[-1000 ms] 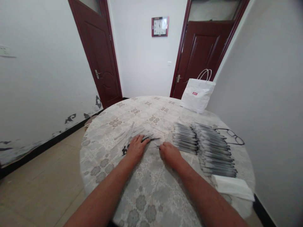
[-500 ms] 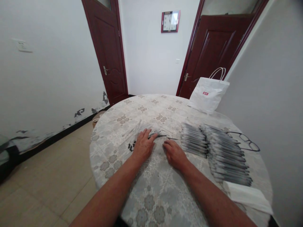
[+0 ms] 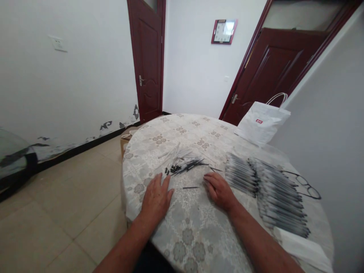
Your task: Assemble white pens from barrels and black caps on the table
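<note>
My left hand [image 3: 156, 195] lies palm down on the patterned tablecloth, fingers spread and holding nothing. Its fingertips are close to a few small black caps [image 3: 175, 168]. My right hand [image 3: 218, 188] rests on the cloth with its fingers curled in; whatever they may hold is hidden. Between the hands lies a thin dark pen refill [image 3: 190, 187], its right end near my right fingers. Beyond them is a loose heap of dark refills [image 3: 192, 165] and clear pen tubes [image 3: 173, 153]. Another dark thin piece [image 3: 216, 169] lies just past my right hand.
Two rows of pens, a shorter one [image 3: 241, 174] and a longer one [image 3: 281, 197], lie to the right. Eyeglasses [image 3: 303, 180] sit beyond them. A white paper bag [image 3: 261, 123] stands at the back right, and a white folded item [image 3: 303, 248] lies near the right edge.
My left hand has drawn back toward me and left from the heap, uncovering caps and refills. A single refill now shows between my hands. The view has turned slightly left.
</note>
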Tool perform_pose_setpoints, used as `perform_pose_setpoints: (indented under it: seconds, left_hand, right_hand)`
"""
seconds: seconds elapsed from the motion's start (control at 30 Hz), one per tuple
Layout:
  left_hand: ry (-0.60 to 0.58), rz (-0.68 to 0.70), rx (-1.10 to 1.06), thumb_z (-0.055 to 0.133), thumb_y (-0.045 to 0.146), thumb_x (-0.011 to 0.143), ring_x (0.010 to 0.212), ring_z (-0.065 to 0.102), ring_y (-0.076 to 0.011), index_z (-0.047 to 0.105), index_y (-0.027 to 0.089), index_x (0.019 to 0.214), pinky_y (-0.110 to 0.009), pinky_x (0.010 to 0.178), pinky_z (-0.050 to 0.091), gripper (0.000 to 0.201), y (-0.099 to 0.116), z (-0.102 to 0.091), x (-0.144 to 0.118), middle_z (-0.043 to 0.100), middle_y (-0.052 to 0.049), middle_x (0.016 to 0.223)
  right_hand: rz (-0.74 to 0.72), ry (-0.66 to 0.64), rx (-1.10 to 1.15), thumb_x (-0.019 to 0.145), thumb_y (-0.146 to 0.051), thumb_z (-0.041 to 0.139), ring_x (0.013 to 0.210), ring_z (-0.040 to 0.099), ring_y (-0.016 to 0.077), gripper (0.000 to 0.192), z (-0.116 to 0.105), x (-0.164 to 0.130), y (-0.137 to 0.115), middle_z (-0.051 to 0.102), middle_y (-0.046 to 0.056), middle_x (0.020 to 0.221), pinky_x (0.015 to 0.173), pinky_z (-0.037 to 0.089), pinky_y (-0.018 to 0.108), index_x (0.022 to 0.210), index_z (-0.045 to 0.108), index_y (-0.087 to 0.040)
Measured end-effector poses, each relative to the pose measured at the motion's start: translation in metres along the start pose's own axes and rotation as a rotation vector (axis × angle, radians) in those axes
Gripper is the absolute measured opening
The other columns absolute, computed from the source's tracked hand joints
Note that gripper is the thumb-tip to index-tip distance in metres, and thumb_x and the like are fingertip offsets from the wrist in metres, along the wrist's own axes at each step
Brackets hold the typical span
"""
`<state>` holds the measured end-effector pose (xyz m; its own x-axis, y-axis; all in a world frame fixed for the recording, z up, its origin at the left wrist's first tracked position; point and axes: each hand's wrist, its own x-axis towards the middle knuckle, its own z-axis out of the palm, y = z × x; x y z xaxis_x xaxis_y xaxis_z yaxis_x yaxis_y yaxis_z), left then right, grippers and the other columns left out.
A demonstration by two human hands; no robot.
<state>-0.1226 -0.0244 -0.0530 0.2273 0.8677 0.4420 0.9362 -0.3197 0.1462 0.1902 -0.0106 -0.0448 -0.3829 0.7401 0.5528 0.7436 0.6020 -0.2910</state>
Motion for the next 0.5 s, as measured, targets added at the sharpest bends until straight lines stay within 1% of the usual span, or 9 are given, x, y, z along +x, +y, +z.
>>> perform_pose_setpoints:
  seconds: [0.07, 0.1, 0.17, 0.23, 0.3, 0.37, 0.4, 0.43, 0.5]
  left_hand:
    - [-0.006, 0.001, -0.029, 0.058, 0.031, 0.099, 0.137, 0.052, -0.034, 0.061, 0.014, 0.14, -0.049, 0.115, 0.043, 0.044, 0.005, 0.004, 0.004, 0.056, -0.02, 0.146]
    - [-0.008, 0.003, -0.039, 0.058, 0.03, 0.099, 0.137, 0.052, -0.0339, 0.061, 0.014, 0.14, -0.049, 0.116, 0.042, 0.043, 0.007, 0.006, 0.005, 0.057, -0.02, 0.145]
    - [-0.01, 0.008, -0.06, 0.058, 0.028, 0.099, 0.138, 0.051, -0.0333, 0.062, 0.015, 0.138, -0.05, 0.117, 0.041, 0.041, 0.009, 0.009, 0.006, 0.058, -0.019, 0.145]
    - [-0.011, 0.026, -0.089, 0.057, 0.027, 0.099, 0.139, 0.051, -0.0328, 0.063, 0.016, 0.137, -0.051, 0.118, 0.04, 0.039, 0.009, 0.011, 0.007, 0.058, -0.018, 0.146]
    - [-0.028, 0.073, -0.125, 0.055, 0.026, 0.1, 0.142, 0.049, -0.032, 0.062, 0.018, 0.137, -0.051, 0.12, 0.038, 0.039, 0.007, 0.012, 0.008, 0.058, -0.015, 0.148]
    - [-0.06, 0.131, -0.163, 0.053, 0.025, 0.1, 0.144, 0.048, -0.0308, 0.06, 0.019, 0.14, -0.052, 0.122, 0.036, 0.041, 0.004, 0.012, 0.013, 0.056, -0.013, 0.151]
    - [-0.079, 0.157, -0.18, 0.052, 0.024, 0.1, 0.145, 0.047, -0.0299, 0.059, 0.019, 0.142, -0.052, 0.122, 0.035, 0.043, 0.003, 0.012, 0.016, 0.055, -0.013, 0.152]
    - [-0.097, 0.178, -0.196, 0.051, 0.023, 0.1, 0.145, 0.047, -0.029, 0.058, 0.019, 0.143, -0.051, 0.123, 0.035, 0.043, 0.002, 0.012, 0.02, 0.054, -0.013, 0.153]
    - [-0.137, 0.21, -0.212, 0.051, 0.024, 0.099, 0.145, 0.047, -0.0284, 0.058, 0.018, 0.143, -0.051, 0.122, 0.035, 0.045, 0.0, 0.01, 0.027, 0.052, -0.015, 0.155]
  right_hand:
    - [-0.09, -0.038, 0.028, 0.096, -0.018, 0.052, 0.112, 0.063, 0.0265, 0.03, -0.007, 0.001, -0.011, 0.068, 0.013, 0.119, 0.1, 0.054, 0.047, 0.121, 0.069, -0.021]
    - [-0.126, -0.071, 0.028, 0.096, -0.018, 0.053, 0.113, 0.062, 0.027, 0.03, -0.009, 0.002, -0.018, 0.067, 0.013, 0.12, 0.099, 0.053, 0.048, 0.121, 0.069, -0.022]
    - [-0.192, -0.172, 0.019, 0.095, -0.02, 0.056, 0.12, 0.059, 0.0283, 0.03, -0.011, 0.005, -0.032, 0.066, 0.012, 0.129, 0.104, 0.051, 0.05, 0.12, 0.07, -0.025]
    - [-0.224, -0.277, 0.003, 0.095, -0.022, 0.057, 0.133, 0.053, 0.0295, 0.029, -0.009, 0.008, -0.044, 0.063, 0.009, 0.139, 0.112, 0.045, 0.052, 0.121, 0.07, -0.026]
    - [-0.191, -0.329, -0.033, 0.097, -0.026, 0.057, 0.142, 0.045, 0.0302, 0.037, -0.004, 0.011, -0.049, 0.061, 0.01, 0.145, 0.118, 0.04, 0.053, 0.133, 0.064, -0.025]
    - [-0.126, -0.331, -0.083, 0.098, -0.032, 0.057, 0.149, 0.038, 0.0317, 0.053, 0.0, 0.011, -0.048, 0.054, 0.013, 0.153, 0.122, 0.035, 0.056, 0.15, 0.051, -0.02]
    - [-0.096, -0.323, -0.108, 0.098, -0.034, 0.057, 0.151, 0.034, 0.0329, 0.06, 0.002, 0.01, -0.047, 0.048, 0.015, 0.158, 0.123, 0.032, 0.057, 0.154, 0.045, -0.017]
    - [-0.069, -0.311, -0.129, 0.098, -0.036, 0.057, 0.153, 0.031, 0.0339, 0.064, 0.004, 0.009, -0.044, 0.044, 0.016, 0.161, 0.124, 0.03, 0.058, 0.157, 0.042, -0.016]
    - [-0.03, -0.288, -0.153, 0.099, -0.037, 0.057, 0.155, 0.028, 0.0348, 0.063, 0.006, 0.008, -0.041, 0.039, 0.016, 0.164, 0.125, 0.028, 0.06, 0.157, 0.042, -0.016]
